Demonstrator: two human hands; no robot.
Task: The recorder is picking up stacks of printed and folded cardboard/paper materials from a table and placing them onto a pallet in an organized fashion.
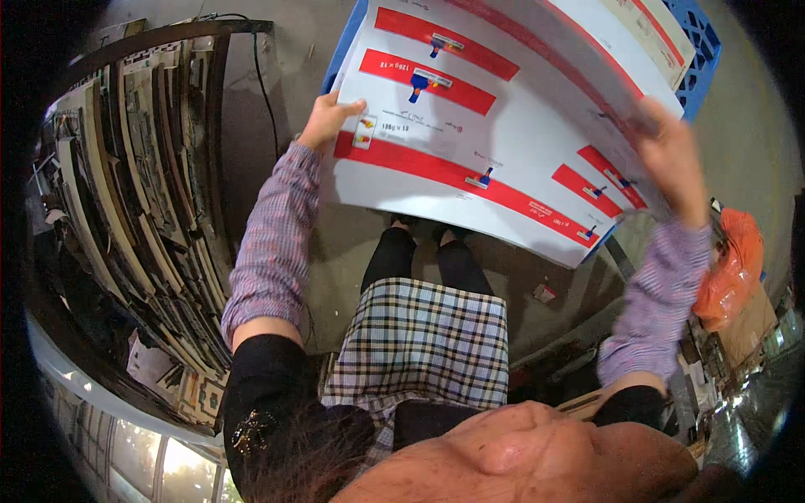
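Your left hand [325, 121] pinches the sheet [419, 138] at left; your right hand [677, 159] blurs at its right edge, grip indeterminable. Handling appears under way, release outstanding.

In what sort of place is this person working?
Probably a packaging workshop: a large red-and-white printed sheet, a blue plastic pallet and thin brown boards racked on edge suggest it.

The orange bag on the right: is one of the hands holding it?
No, the left hand grips the printed sheet at its left edge, and the right hand is at its right side, apart from the orange bag.
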